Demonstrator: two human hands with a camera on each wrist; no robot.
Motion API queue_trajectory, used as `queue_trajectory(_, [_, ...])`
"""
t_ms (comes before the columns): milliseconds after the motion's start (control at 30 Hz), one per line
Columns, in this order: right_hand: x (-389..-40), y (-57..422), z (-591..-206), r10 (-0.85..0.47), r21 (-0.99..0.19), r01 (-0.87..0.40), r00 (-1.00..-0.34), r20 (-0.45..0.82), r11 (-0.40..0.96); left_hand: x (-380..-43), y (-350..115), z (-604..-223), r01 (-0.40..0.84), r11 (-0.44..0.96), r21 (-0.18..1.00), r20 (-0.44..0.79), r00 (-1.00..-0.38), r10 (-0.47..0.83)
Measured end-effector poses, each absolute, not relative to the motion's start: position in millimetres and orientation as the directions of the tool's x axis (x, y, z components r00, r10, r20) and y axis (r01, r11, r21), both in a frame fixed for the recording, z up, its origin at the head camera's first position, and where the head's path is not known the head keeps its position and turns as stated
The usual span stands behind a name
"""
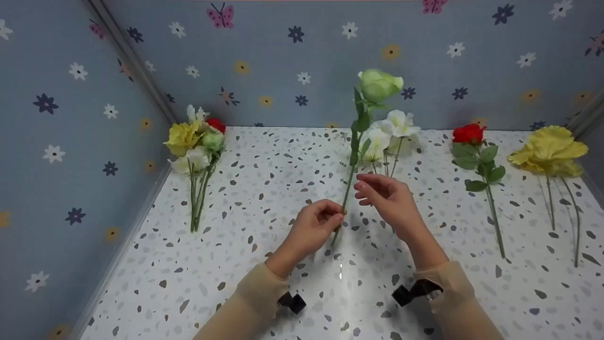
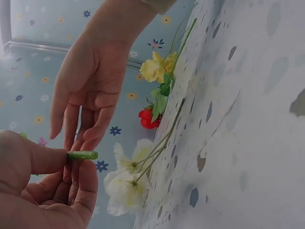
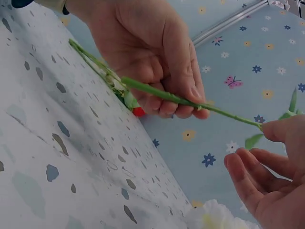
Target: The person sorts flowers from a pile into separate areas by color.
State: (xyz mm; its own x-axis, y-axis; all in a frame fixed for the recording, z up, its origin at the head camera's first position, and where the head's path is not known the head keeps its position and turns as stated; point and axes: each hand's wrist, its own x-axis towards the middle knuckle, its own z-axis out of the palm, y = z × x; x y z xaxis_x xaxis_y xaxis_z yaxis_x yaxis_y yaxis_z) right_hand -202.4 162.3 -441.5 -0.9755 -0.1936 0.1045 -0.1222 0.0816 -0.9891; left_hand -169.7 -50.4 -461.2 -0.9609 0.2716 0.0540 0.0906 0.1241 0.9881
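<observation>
My left hand [image 1: 312, 227] pinches the lower stem of a pale green rose [image 1: 379, 86] between thumb and fingers. The flower is raised, its head up toward the far wall and leaning right. In the left wrist view the cut end of the green stem [image 2: 84, 155] pokes out past the thumb. Right of the stem is my right hand [image 1: 395, 202], fingers loosely bent and thumb apart from them. In the right wrist view its thumb tip is right by the stem [image 3: 228, 115], below the leaves. White flowers [image 1: 376, 143] lie behind the right hand.
At the far left lies a mixed bunch [image 1: 212, 141] of yellow, white, red and green flowers. A red rose [image 1: 468, 134] with leaves lies to the right, and yellow flowers [image 1: 549, 150] beyond it. Patterned walls [image 1: 264, 52] border the speckled table [image 1: 264, 179].
</observation>
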Motion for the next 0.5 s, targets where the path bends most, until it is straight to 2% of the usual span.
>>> queue_trajectory(233, [-200.2, 159.6, -442.2, -0.324, -0.986, -0.142, -0.940, 0.106, 0.089, -166.4, -42.3, -468.5, 0.114, 0.118, 0.986, 0.067, -0.935, 0.349])
queue_trajectory(333, [-200.4, 160.5, -441.7, -0.320, -0.986, -0.143, -0.941, 0.108, 0.086, -165.8, -40.7, -469.6, 0.115, 0.121, 0.986, 0.064, -0.930, 0.362])
queue_trajectory(500, [-200.6, 164.6, -438.8, -0.241, -0.990, -0.133, -0.964, 0.116, 0.054, -163.1, -39.6, -469.8, 0.098, 0.139, 0.985, 0.036, -0.918, 0.395])
